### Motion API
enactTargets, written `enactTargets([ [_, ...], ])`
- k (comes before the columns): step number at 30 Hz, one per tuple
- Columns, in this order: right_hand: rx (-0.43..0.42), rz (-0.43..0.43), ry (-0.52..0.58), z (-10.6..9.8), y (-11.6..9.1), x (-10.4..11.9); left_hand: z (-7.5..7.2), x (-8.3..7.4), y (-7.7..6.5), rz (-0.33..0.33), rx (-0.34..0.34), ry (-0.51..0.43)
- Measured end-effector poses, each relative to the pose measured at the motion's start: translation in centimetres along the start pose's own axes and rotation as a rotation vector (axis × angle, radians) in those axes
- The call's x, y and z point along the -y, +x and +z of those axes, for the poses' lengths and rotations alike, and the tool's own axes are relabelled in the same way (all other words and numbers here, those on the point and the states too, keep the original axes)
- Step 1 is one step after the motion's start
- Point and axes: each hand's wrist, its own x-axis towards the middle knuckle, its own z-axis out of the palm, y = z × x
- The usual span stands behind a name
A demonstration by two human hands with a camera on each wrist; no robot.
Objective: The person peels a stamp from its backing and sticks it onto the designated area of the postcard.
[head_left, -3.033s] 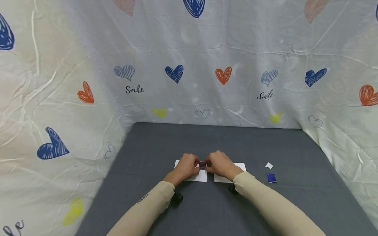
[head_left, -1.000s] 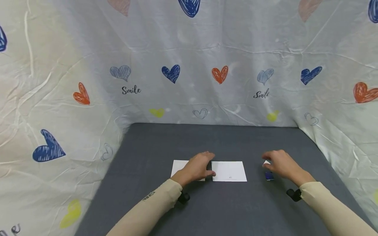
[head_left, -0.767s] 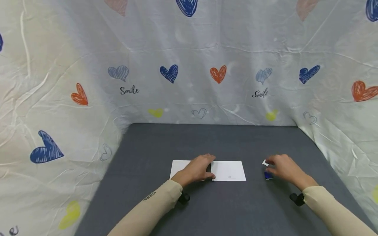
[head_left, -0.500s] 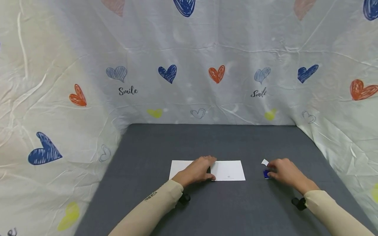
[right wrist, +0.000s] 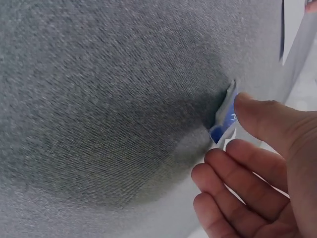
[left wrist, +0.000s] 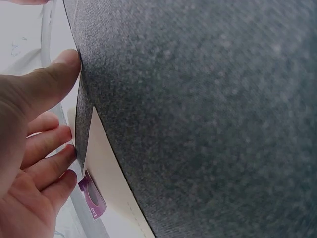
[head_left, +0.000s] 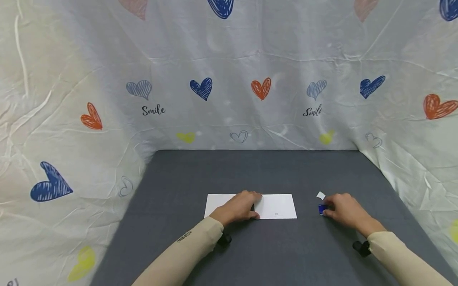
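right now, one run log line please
left hand over white cards | right hand at blue packet | white scrap beyond blue packet

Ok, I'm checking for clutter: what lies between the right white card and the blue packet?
In the head view, only bare grey cloth separates that white card from the blue packet.

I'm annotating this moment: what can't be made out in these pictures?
1. Small flat purple piece: head view, apparently covered by the left hand.
2. Lettering on the small blue packet: right wrist view, partly behind the thumb of the right hand.
3. Whether that hand pinches the packet: right wrist view, the thumb covers any contact.
4. Print on the right white rectangular card: head view, too small to read.
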Motion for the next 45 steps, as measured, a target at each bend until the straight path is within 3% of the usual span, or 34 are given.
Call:
enactTargets([
  [7,0.000,0.047,-0.008,-0.5,0.4,0.1,-0.1,-0.2,0.3,0.003,0.002,0.042],
  [18,-0.019,0.067,0.005,0.5,0.6,0.3,-0.1,-0.5,0.2,-0.003,0.014,0.055],
  [26,-0.012,0.063,0.032,0.6,0.6,0.2,0.0,-0.5,0.2,-0.019,0.027,0.067],
  [45,0.020,0.017,0.040,0.6,0.9,0.2,0.1,-0.1,0.2,0.041,0.003,0.095],
])
